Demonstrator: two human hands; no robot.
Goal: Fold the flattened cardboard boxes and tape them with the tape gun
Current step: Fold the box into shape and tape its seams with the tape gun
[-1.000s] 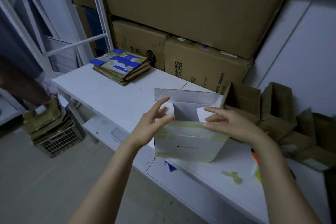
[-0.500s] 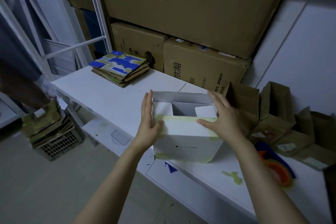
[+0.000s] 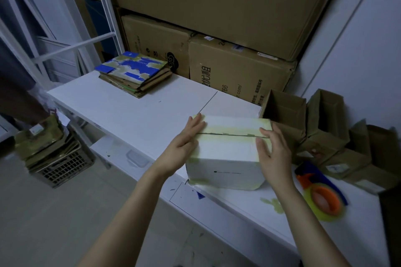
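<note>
head view: white box [image 3: 225, 158] is sitting at the front edge of the desk [image 3: 130, 110], right of its middle. both top flaps are lying down and meeting at a dark seam [image 3: 230, 135] running left to right. left hand [image 3: 184, 145] is pressing flat on the left end of the top, fingers straight and spread. right hand [image 3: 274, 149] is pressing on the right end, fingers straight, gripping nothing.

judgement: folding is finishing and the seam is not yet taped. next move is calling for one hand to be holding the flaps down while the other is reaching for the tape gun [image 3: 321, 193], which is lying just right of the box near the front edge, touching neither hand.

room: open desk is stretching left of the box toward the stack of flattened boxes [image 3: 132, 76] at the back left corner. folded brown boxes [image 3: 325, 132] are crowding the right and back right, so a tape pull is looking easier running leftward. risk: a push toward the person may be tipping the box over the front edge.
</note>
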